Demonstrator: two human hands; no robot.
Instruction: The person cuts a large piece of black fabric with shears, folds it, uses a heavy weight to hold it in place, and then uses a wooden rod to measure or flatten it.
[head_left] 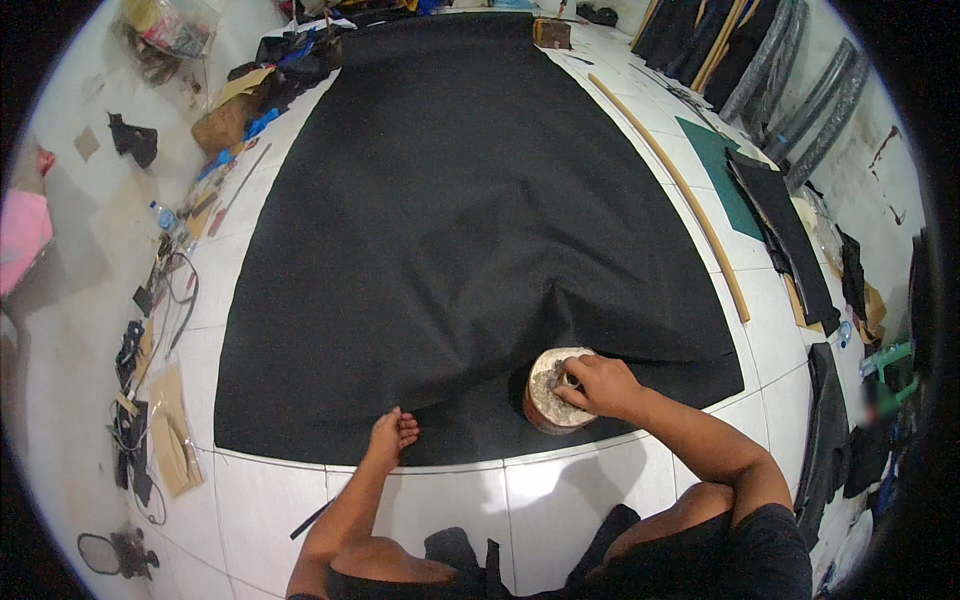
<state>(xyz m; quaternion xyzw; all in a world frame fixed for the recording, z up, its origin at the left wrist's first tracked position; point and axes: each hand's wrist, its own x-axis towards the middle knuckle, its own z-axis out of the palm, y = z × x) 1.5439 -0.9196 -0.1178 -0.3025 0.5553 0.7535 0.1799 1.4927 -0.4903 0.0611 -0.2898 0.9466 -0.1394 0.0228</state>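
Note:
A large sheet of black fabric [430,200] lies spread over the floor in front of me, with wrinkles and a raised fold near its right front part. My right hand [600,387] grips the top of a round, drum-shaped weight [556,412] with a pale, rough top and reddish-brown side. This weight rests on the fabric close to the front edge. To the left, my left hand [392,437] is over the fabric's front margin with its fingers curled together. Whether it pinches anything does not show. A thin black strip [308,522] sticks out beside my left forearm.
A long wooden stick [680,190] lies along the fabric's right side, near a green mat [722,170] and folded black material [785,240]. A brown block [552,33] sits at the far right corner. Cables, a bottle [163,216] and scraps line the left wall.

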